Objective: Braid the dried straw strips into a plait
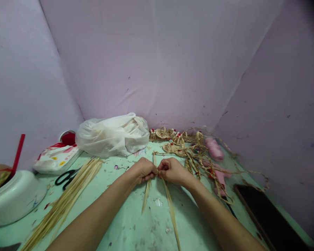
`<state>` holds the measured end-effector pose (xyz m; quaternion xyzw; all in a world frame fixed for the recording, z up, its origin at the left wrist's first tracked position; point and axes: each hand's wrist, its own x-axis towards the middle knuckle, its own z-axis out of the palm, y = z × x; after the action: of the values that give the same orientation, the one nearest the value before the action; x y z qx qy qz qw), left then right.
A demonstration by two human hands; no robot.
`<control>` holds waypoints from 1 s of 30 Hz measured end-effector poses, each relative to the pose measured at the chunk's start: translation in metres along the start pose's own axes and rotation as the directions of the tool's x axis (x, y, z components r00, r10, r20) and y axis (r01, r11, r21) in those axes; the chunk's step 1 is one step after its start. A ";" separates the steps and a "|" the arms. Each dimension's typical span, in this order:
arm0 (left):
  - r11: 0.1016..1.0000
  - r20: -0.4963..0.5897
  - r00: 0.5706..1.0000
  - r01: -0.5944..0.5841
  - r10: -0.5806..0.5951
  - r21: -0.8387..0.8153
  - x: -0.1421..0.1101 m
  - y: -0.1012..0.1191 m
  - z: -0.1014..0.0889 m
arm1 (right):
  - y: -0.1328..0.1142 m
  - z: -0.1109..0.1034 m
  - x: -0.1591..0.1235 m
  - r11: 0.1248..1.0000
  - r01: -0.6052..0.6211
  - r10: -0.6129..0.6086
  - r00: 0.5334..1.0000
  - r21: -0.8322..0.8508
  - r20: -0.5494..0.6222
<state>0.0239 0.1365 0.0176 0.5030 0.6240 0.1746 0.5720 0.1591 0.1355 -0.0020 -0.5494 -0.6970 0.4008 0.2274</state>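
Note:
My left hand (146, 169) and my right hand (172, 170) meet over the middle of the green table, both with fingers pinched on straw strips (170, 202). One long strip trails from between the hands toward the front edge, and a shorter one hangs under my left hand. A thin straw cord (155, 158) runs up from the fingertips and bends right toward the tangled cords. Just where the fingers press is partly hidden. Behind my right hand lie woven straw pieces (174, 149) with red and white beads.
A bundle of loose straw (68, 198) and black-handled scissors (65, 177) lie left, near a white bowl (18, 197). A white plastic bag (113, 136) stands behind. Right are tangled straw cords (199, 157), a pink thread spool (214, 148), a pink glue gun (220, 179) and a dark phone (269, 218).

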 end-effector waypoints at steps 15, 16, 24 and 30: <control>0.991 0.081 0.996 0.049 -0.039 -0.127 0.010 -0.011 0.001 | -0.037 -0.004 -0.026 0.939 -0.009 -0.003 0.999 -0.344 -0.032; 0.993 0.077 0.997 0.016 -0.006 -0.119 0.010 -0.013 0.000 | -0.036 -0.005 -0.026 0.942 0.007 -0.012 1.000 -0.335 -0.012; 0.974 0.141 0.981 -0.100 0.130 -0.204 0.006 -0.018 -0.006 | -0.026 -0.019 -0.017 0.977 -0.212 0.210 0.976 -0.034 -0.048; 0.966 0.167 0.972 -0.125 0.165 -0.227 0.009 -0.021 -0.010 | -0.034 -0.001 -0.017 0.880 -0.367 0.341 0.930 0.300 0.137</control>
<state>0.0076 0.1379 -0.0009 0.4966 0.5071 0.2351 0.6640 0.1451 0.1175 0.0282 -0.6067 -0.5188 0.5652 0.2082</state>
